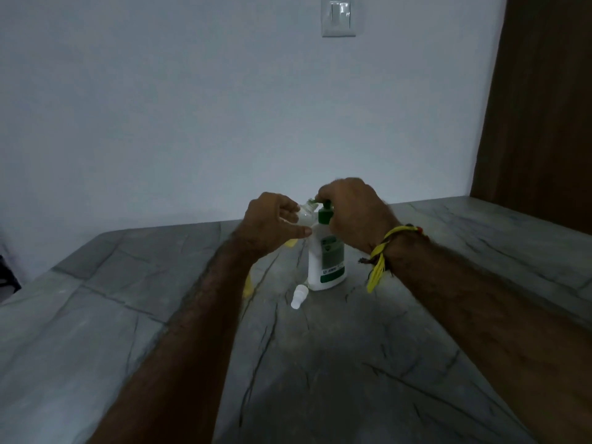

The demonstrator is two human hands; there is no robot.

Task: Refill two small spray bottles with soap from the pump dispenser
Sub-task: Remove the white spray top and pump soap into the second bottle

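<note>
In the middle of the frame, I am pinching the little spray bottle (305,210) in my left hand (272,221) at the spout while my right hand (350,213) is wrapping over the pump dispenser (326,251). If the bottle is tipping away, soap could be spilling.

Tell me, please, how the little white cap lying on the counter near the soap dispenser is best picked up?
Pinch the white cap across its wider upper end, fingers coming from above. It lies on its side on the counter, its narrow tip pointing toward the camera, with the soap dispenser close behind, so a top-down approach looks least obstructed.
</note>
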